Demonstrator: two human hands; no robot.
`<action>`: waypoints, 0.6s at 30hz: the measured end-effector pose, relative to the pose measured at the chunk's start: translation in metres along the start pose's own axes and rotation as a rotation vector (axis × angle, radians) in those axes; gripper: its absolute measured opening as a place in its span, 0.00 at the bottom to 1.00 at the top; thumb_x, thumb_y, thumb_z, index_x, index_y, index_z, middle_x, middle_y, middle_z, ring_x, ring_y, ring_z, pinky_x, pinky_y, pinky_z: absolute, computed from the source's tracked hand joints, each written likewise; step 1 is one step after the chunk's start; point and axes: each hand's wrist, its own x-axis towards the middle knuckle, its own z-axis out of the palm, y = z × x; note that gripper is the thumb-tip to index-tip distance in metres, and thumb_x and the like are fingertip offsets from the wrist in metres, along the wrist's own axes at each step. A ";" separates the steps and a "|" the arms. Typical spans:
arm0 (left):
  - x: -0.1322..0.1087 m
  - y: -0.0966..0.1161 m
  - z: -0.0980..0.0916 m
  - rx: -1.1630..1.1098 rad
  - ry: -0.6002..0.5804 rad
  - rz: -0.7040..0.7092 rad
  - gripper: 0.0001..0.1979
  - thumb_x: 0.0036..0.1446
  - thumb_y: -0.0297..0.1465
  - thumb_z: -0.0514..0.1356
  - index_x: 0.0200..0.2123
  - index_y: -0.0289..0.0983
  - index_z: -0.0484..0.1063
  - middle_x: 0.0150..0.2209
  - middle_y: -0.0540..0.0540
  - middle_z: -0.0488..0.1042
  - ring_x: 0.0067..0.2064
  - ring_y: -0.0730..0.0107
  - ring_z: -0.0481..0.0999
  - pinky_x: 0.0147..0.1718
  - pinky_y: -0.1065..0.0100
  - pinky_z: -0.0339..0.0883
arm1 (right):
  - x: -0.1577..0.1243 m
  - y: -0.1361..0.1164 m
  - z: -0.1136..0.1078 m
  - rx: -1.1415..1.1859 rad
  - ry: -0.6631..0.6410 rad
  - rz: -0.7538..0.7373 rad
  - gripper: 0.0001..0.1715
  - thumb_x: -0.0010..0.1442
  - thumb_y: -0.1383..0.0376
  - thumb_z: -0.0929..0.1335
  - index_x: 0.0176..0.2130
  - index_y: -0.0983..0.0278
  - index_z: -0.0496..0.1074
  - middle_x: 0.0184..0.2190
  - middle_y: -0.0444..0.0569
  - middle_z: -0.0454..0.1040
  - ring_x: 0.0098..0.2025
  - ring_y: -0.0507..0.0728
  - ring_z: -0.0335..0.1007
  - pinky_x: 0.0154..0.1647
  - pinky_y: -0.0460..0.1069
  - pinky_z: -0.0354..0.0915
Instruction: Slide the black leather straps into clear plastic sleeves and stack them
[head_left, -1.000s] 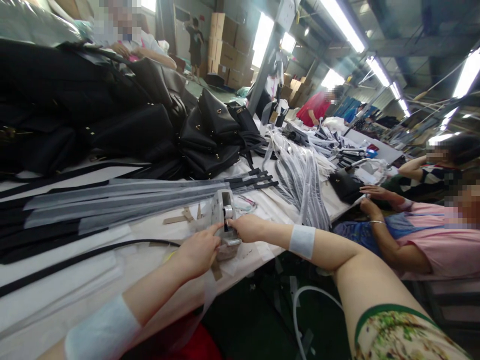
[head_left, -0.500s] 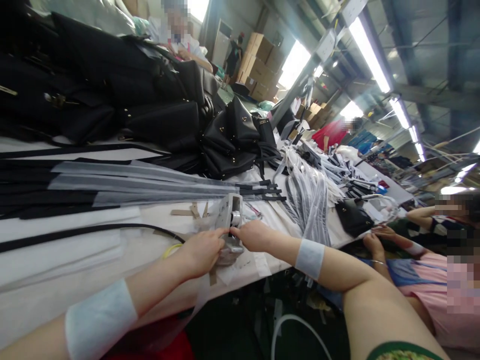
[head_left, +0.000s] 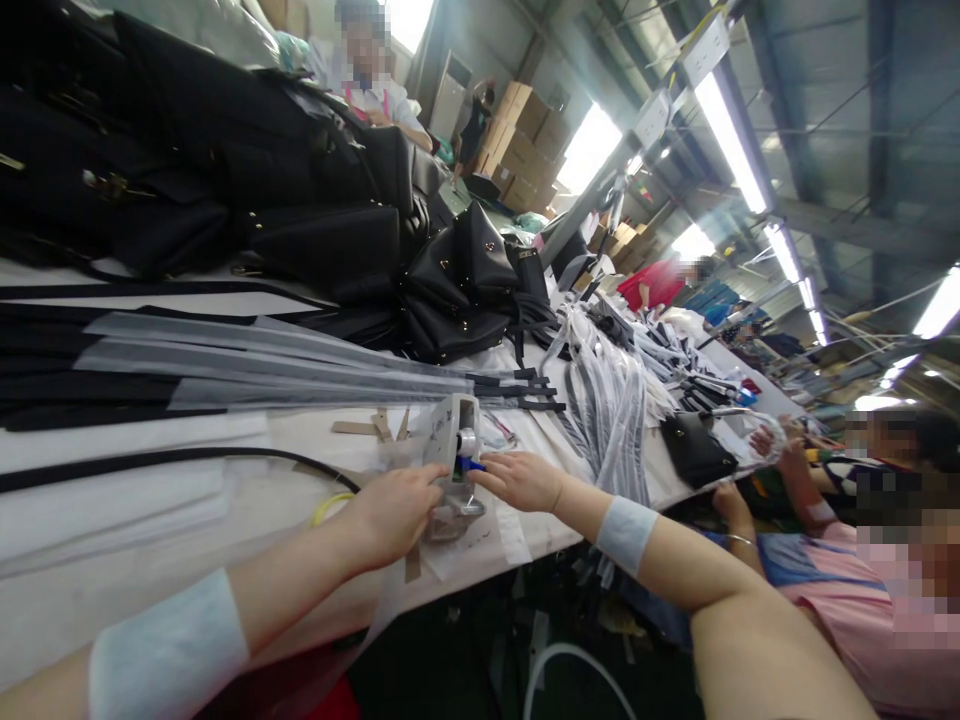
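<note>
A small pale bench device (head_left: 442, 440) with a round metal roller (head_left: 466, 442) in its opening stands near the table's front edge. My left hand (head_left: 397, 510) is at its left side, fingers curled and closed. A long black strap (head_left: 225, 453) runs from the left and disappears behind that hand, which seems to grip it; the strap's end is hidden. On the device's right side, my right hand (head_left: 521, 482) has its fingers stretched out, the tips touching or very near a small blue piece (head_left: 471, 464) at the opening. What this piece is, I cannot tell.
Black straps in translucent wrapping (head_left: 300, 365) lie behind the device. Black handbags (head_left: 450, 280) are piled at the back left. Wrapped straps (head_left: 607, 410) lie to the right. A co-worker (head_left: 832, 590) sits at the right; another person (head_left: 375, 95) stands behind the bags.
My right hand has drawn back slightly from the roller and its fingers have straightened. The blue piece now shows at the opening. My left hand stays beside the device. The camera has shifted slightly.
</note>
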 end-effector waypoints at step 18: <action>-0.102 -0.005 0.010 -0.154 0.309 -0.048 0.13 0.61 0.32 0.54 0.31 0.45 0.78 0.52 0.50 0.80 0.48 0.64 0.81 0.48 0.70 0.74 | 0.015 0.095 0.048 0.699 0.332 1.128 0.12 0.51 0.69 0.69 0.39 0.66 0.76 0.36 0.53 0.80 0.36 0.58 0.77 0.39 0.49 0.70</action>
